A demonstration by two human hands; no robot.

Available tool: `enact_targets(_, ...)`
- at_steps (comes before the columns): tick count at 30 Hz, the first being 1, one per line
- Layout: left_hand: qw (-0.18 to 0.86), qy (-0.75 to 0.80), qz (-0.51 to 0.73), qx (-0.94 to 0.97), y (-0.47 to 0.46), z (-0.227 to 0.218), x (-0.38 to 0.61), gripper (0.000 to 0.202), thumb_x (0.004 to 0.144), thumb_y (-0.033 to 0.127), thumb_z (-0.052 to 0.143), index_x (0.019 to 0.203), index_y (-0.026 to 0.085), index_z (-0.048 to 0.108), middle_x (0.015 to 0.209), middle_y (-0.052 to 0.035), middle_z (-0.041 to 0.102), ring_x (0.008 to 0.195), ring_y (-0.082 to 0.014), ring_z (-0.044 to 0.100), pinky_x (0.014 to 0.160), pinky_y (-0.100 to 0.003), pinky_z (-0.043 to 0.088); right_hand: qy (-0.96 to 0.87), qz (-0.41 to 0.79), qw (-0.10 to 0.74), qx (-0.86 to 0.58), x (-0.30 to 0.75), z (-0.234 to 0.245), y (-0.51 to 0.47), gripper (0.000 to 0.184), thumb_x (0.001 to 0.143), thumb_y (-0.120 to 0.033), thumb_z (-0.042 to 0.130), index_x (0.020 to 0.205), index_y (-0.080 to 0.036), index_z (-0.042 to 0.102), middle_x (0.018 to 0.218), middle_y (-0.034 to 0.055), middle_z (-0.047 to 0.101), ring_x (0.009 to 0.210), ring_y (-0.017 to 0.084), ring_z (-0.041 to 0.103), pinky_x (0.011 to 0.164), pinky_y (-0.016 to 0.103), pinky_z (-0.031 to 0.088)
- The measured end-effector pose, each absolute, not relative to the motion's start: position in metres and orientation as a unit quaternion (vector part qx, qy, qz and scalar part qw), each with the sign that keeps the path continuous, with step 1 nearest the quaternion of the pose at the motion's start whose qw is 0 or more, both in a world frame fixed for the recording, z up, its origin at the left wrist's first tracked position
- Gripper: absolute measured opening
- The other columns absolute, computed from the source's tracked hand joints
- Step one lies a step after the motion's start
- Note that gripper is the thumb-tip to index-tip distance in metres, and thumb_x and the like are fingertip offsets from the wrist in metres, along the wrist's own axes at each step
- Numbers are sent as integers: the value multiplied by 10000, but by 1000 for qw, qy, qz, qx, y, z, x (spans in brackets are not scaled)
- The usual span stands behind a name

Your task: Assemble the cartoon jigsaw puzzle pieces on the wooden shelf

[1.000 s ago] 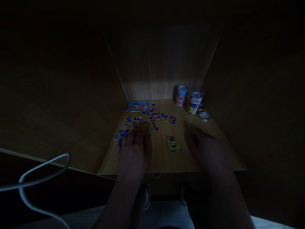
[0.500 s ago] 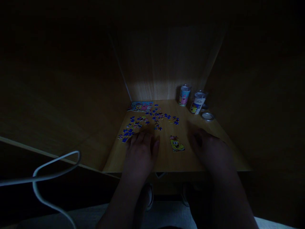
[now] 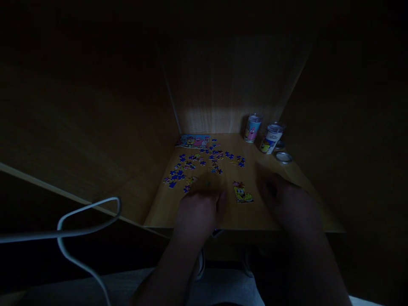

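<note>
The light is very dim. Loose blue and coloured puzzle pieces (image 3: 204, 163) lie scattered on the wooden desk (image 3: 229, 216). My left hand (image 3: 199, 210) rests near the desk's front edge, just short of the nearest pieces, with its fingers curled under; what they hold is hidden. A small joined patch of yellow puzzle (image 3: 242, 193) lies between my hands. My right hand (image 3: 282, 195) lies on the desk to the right of that patch, fingers reaching forward and loosely apart, holding nothing I can see.
A puzzle picture card (image 3: 193, 141) lies at the back left of the desk. Two printed cups (image 3: 253, 127) (image 3: 270, 138) and a round lid (image 3: 283, 157) stand at the back right. Wooden walls close in the desk. A white cable (image 3: 83, 212) loops at the left.
My left hand has drawn back from the scattered pieces toward the desk's front edge and its fingers have curled in. My right hand has barely moved. The camera has shifted left.
</note>
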State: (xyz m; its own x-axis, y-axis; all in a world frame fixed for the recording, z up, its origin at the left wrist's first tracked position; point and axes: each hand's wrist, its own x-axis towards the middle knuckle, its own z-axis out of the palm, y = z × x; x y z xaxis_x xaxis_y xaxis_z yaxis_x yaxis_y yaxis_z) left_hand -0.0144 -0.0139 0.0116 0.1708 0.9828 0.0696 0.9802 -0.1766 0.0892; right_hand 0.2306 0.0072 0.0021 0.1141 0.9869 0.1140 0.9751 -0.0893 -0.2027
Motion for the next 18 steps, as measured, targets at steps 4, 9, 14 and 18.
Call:
enact_targets(4,24,639,35,768,-13,15,-13,621,1201,479,389,918,241,888,837,-114,846,748,-265,815,703,-358,562,-669,31,103,-736,232,3,8,473,1159,-551,463,1187,-230,809,923,132,838,743,283,776,639,340,491)
enact_targets(9,44,650,18,758,-12,18,-10,606,1192,465,418,910,235,903,826,-130,841,784,-292,835,736,-392,604,-672,27,83,-735,234,-1,9,534,1157,-591,439,1053,-237,824,871,134,823,722,281,763,617,340,463)
enact_targets(14,52,656,21,753,-11,18,-9,578,1181,464,448,929,232,913,827,-143,835,807,-297,836,764,-403,618,-676,26,52,-735,237,-2,11,553,1151,-589,445,943,-251,831,812,129,806,682,281,746,609,352,465)
enact_targets(18,53,657,9,752,-5,21,-7,586,1183,444,427,963,213,919,855,-166,835,830,-312,837,794,-422,622,-679,42,22,-732,237,-1,16,526,1133,-604,512,943,-257,858,801,126,806,695,290,761,651,370,514)
